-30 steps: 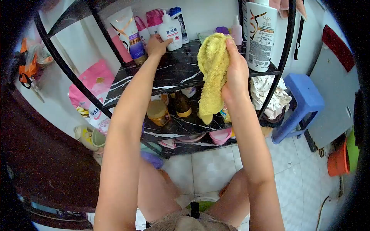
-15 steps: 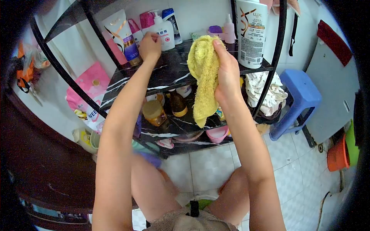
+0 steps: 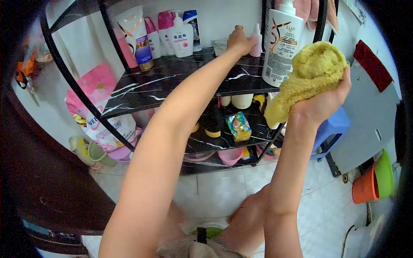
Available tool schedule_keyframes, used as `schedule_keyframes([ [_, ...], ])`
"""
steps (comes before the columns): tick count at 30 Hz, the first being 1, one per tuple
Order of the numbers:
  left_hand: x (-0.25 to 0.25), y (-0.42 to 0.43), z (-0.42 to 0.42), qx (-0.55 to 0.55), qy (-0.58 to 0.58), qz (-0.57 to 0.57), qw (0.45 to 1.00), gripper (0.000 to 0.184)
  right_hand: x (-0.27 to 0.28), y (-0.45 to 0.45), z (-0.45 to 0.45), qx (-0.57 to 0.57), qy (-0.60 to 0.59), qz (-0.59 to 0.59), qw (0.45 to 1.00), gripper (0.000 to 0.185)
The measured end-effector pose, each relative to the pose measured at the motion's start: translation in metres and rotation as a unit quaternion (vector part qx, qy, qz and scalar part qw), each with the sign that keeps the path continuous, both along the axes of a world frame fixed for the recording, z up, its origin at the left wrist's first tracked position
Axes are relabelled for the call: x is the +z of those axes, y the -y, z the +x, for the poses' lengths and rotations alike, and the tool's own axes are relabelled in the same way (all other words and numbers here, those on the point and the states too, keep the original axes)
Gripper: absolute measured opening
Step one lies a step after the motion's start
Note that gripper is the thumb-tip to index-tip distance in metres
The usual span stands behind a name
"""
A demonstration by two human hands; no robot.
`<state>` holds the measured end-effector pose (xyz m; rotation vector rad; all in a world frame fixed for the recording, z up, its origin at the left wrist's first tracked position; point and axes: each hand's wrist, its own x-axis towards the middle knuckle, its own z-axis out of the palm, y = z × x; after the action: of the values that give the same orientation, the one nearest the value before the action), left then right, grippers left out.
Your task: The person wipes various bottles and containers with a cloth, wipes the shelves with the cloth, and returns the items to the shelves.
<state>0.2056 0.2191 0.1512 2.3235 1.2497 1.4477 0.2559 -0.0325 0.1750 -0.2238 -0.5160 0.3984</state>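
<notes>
My right hand is wrapped round a bunched yellow towel, raised in front of the shelf's right post. My left hand reaches to the back of the upper black marbled shelf. Its fingers are curled, right beside a small pink bottle; whether they grip anything is hidden. A large white LUX pump bottle stands to the right of it. On the left of the shelf are a white-and-purple tube, a white pump bottle and a blue-capped bottle.
Lower shelves hold a small colourful packet and a pink basin. A pink-and-white bag leans at the left. A blue stool, an orange bucket and a green basin stand at the right.
My left hand has moved right along the shelf, from the tube and pump bottle to the small pink bottle. My right hand has carried the yellow towel to the right, off the shelf front.
</notes>
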Motion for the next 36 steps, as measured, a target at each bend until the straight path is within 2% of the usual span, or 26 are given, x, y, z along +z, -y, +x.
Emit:
schedule_keyframes([
  [1,-0.001,0.000,0.005,0.010,0.016,-0.042,0.999,0.079,0.001,0.002,0.002,0.008,0.008,0.024,1.000,0.033],
  [5,-0.012,-0.010,0.013,-0.013,0.024,-0.035,0.999,0.079,0.004,0.003,0.006,0.026,0.032,0.060,0.997,0.031],
  [7,-0.014,-0.018,0.007,-0.065,0.035,-0.015,0.997,0.071,0.004,0.002,0.004,0.043,0.033,0.063,0.997,0.031],
  [11,-0.010,-0.019,-0.003,-0.053,-0.038,-0.025,0.998,0.058,0.004,0.001,0.000,0.081,0.036,0.069,0.994,0.030],
  [13,-0.006,-0.010,-0.013,0.005,-0.055,-0.041,0.998,0.051,0.003,-0.001,-0.003,0.076,0.032,0.060,0.995,0.030],
  [14,-0.005,-0.005,-0.023,0.001,-0.066,-0.031,0.997,0.056,0.002,-0.001,-0.006,0.072,0.028,0.050,0.996,0.030],
  [18,-0.001,0.026,-0.078,-0.015,-0.083,-0.037,0.996,0.057,-0.001,-0.002,-0.017,0.077,0.039,0.011,0.996,0.034],
  [20,-0.009,0.038,-0.110,-0.099,-0.066,-0.037,0.992,0.053,-0.005,-0.004,-0.028,0.068,0.055,-0.020,0.996,0.035],
  [21,-0.017,0.037,-0.124,-0.148,-0.030,-0.044,0.988,0.044,-0.008,-0.006,-0.034,0.055,0.073,-0.053,0.994,0.036],
  [23,-0.010,0.079,-0.145,-0.172,0.000,-0.108,0.979,0.040,-0.019,-0.020,-0.046,0.057,0.067,-0.067,0.994,0.039],
  [25,-0.012,0.101,-0.160,-0.196,0.003,-0.115,0.974,0.039,-0.033,-0.034,-0.057,0.055,0.143,-0.122,0.981,0.041],
  [27,-0.012,0.121,-0.169,-0.229,0.004,-0.138,0.964,0.035,-0.041,-0.040,-0.070,0.108,0.192,-0.133,0.966,0.045],
  [28,-0.015,0.127,-0.170,-0.250,0.021,-0.143,0.957,0.034,-0.044,-0.044,-0.077,0.038,0.260,-0.134,0.955,0.044],
  [29,-0.017,0.131,-0.171,-0.272,0.039,-0.147,0.950,0.033,-0.045,-0.044,-0.081,0.065,0.293,-0.132,0.945,0.040],
  [32,-0.026,0.134,-0.171,-0.292,0.061,-0.139,0.944,0.037,-0.057,-0.060,-0.092,-0.074,0.471,-0.134,0.869,0.030],
  [33,-0.026,0.134,-0.171,-0.280,0.054,-0.125,0.950,0.039,-0.059,-0.064,-0.095,-0.134,0.504,-0.110,0.846,0.030],
  [36,-0.026,0.135,-0.171,-0.276,0.062,-0.139,0.949,0.036,-0.061,-0.069,-0.093,-0.179,0.532,-0.120,0.819,0.031],
])
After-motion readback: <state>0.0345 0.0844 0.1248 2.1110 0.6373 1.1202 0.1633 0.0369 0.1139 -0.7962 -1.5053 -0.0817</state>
